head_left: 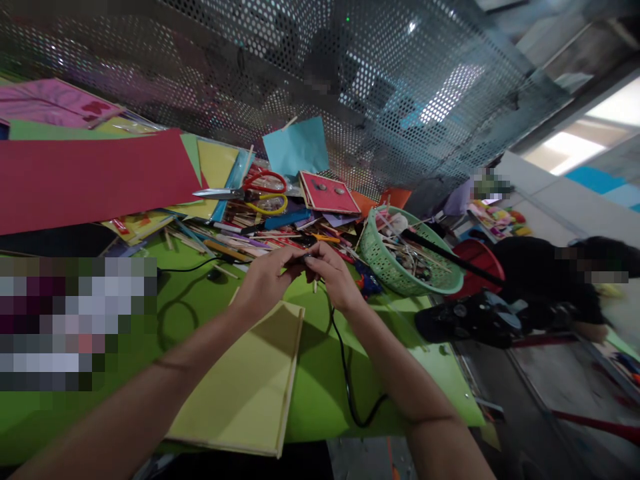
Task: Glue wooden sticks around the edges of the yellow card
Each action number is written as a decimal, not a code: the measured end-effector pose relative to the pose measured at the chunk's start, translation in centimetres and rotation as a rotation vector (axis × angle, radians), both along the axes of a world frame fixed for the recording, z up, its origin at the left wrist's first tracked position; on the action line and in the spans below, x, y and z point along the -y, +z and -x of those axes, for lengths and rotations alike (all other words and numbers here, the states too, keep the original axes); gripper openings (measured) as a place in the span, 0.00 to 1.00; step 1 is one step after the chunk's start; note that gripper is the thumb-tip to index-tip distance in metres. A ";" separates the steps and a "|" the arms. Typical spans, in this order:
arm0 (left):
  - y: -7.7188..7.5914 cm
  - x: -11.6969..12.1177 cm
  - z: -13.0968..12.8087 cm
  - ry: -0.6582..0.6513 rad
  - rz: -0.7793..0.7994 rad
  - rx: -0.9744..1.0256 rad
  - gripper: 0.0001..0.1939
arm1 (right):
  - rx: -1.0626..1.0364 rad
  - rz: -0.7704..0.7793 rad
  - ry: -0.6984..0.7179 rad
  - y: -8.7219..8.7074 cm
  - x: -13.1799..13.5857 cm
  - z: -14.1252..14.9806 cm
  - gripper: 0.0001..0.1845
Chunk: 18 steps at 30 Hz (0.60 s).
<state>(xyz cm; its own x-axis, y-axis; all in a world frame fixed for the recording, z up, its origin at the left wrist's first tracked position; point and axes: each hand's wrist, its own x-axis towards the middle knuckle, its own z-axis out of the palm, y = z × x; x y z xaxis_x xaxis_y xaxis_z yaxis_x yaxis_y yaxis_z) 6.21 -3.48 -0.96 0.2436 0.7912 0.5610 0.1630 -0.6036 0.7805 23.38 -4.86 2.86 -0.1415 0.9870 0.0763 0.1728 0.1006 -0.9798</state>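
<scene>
Both my hands meet over the green table (320, 393), above a pile of sticks. My left hand (267, 280) and my right hand (335, 277) have their fingers pinched together around a small dark object (306, 257) that I cannot make out. A black cable (345, 373) hangs down from between the hands and loops over the table's front edge. Under my left forearm lies a yellow-green folded card (250, 387).
Red-handled scissors (250, 192) lie on coloured paper sheets (95, 177) at the back. A green basket (405, 257) of sticks stands to the right. A perforated metal screen (320, 80) rises behind. A person in black (540, 280) sits at the right.
</scene>
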 end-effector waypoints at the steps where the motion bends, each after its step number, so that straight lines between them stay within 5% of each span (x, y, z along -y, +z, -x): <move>1: -0.1 0.0 0.0 0.001 -0.006 -0.003 0.11 | 0.006 -0.001 -0.003 0.0 0.0 0.0 0.12; 18: 0.3 -0.2 0.1 -0.020 0.026 0.003 0.09 | -0.008 0.003 -0.010 -0.1 0.0 -0.1 0.08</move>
